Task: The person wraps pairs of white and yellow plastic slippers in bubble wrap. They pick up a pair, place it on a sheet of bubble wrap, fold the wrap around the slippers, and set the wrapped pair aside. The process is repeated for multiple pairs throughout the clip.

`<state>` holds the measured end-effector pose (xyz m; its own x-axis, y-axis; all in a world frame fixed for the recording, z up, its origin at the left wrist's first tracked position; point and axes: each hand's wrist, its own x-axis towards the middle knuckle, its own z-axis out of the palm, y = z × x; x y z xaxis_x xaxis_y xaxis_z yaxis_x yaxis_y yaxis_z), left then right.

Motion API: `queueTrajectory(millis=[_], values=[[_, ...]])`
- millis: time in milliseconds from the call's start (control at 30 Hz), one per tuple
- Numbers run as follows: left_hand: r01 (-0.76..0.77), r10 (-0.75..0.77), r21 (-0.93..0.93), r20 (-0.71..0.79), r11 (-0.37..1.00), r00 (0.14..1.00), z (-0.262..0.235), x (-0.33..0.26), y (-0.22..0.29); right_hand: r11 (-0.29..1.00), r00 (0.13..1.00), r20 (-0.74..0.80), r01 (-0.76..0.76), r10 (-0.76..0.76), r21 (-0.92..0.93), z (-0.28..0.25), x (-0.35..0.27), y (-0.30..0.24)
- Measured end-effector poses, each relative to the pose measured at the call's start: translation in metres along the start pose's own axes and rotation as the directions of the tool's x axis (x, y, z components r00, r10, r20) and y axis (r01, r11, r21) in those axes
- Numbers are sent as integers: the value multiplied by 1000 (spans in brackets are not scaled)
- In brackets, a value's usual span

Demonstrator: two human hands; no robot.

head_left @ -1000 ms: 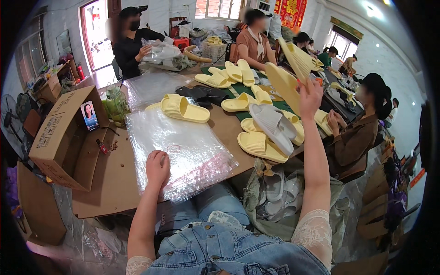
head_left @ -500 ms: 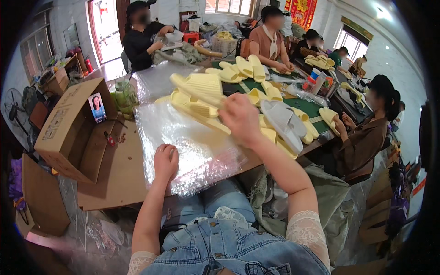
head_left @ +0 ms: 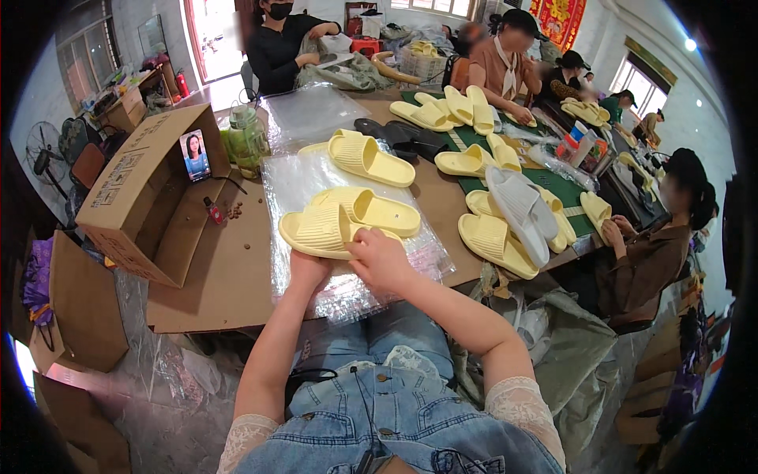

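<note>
A pale yellow slide slipper (head_left: pixel 314 231) with a ribbed strap is held between both hands over the near part of the plastic bags. My left hand (head_left: pixel 309 271) grips its near side from below, fingers mostly hidden beneath the sole. My right hand (head_left: pixel 382 259) is closed on the heel end. Just behind lies a second yellow slipper (head_left: pixel 387 213), partly covered by the held one. Farther back, another yellow slipper (head_left: pixel 371 160) sits on the flat stack of clear plastic bags (head_left: pixel 286 180), with part of one more strap showing behind it.
An open cardboard box (head_left: pixel 146 197) with a phone (head_left: pixel 195 156) inside stands at left, beside a green jar (head_left: pixel 245 141). Black slippers (head_left: pixel 410 141) lie behind. At right are several yellow slippers (head_left: pixel 496 243) and a grey slipper (head_left: pixel 523 213). Co-workers (head_left: pixel 643 237) sit around the table.
My right hand has come nearer and lower with a yellow slipper. My left hand has left the plastic bags and joined it on the slipper. The view has shifted, showing black slippers behind.
</note>
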<state>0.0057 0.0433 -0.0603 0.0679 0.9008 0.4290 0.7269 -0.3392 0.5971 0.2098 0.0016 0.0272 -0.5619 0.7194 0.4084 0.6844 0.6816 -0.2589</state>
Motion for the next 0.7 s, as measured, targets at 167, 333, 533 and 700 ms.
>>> queueTrajectory(millis=[167,333,533,700], values=[[62,-62,-111,0,992,998,-7,-4,16,922,943,259,-278,209,268,-20,6,16],[40,-42,-162,-7,986,999,-12,-1,19,951,913,-267,-307,308,48,7,24,39],[21,-22,-68,-11,997,1000,-5,0,6,889,878,139,-457,457,-37,23,70,48],[4,-14,-114,-90,993,996,-8,-2,14,877,897,104,-443,431,187,40,61,61]])
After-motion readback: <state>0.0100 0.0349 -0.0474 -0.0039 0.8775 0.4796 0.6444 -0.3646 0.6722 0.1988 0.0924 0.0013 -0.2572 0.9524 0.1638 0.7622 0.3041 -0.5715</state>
